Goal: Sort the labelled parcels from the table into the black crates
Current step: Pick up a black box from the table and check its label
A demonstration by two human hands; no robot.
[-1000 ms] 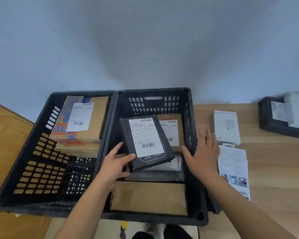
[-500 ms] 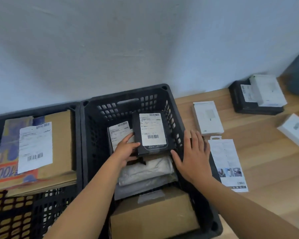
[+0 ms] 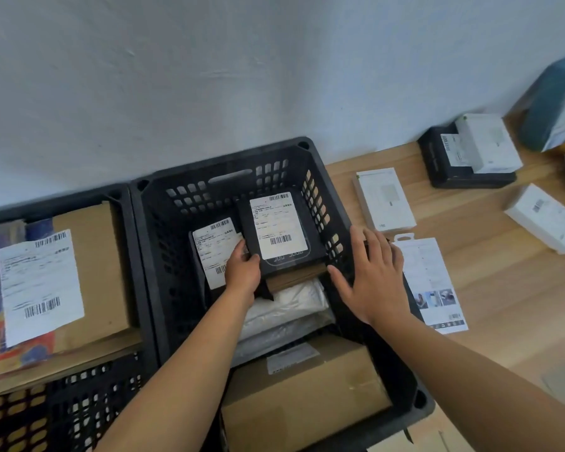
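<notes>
Two black crates stand side by side against the wall. In the right crate (image 3: 163, 230) a black box with a white label (image 3: 279, 234) lies on a brown parcel at the far end, and my left hand (image 3: 242, 272) grips its near left corner. Beside it sits another labelled parcel (image 3: 211, 246). My right hand (image 3: 371, 275) rests flat and open on the crate's right rim. A white bag (image 3: 287, 308) and a brown carton (image 3: 307, 393) lie nearer me in that crate. The left crate (image 3: 128, 256) holds a large labelled carton (image 3: 92, 262).
On the wooden table (image 3: 503, 305) right of the crates lie a white box (image 3: 384, 199), a flat white packet (image 3: 429, 282), a black box (image 3: 444, 168) with a white box on top, another white box (image 3: 545, 216) and a teal package (image 3: 552, 102).
My left hand has carried the black box from the crate's middle to its far right end and set it down flat. The view has swung right, showing more of the table.
</notes>
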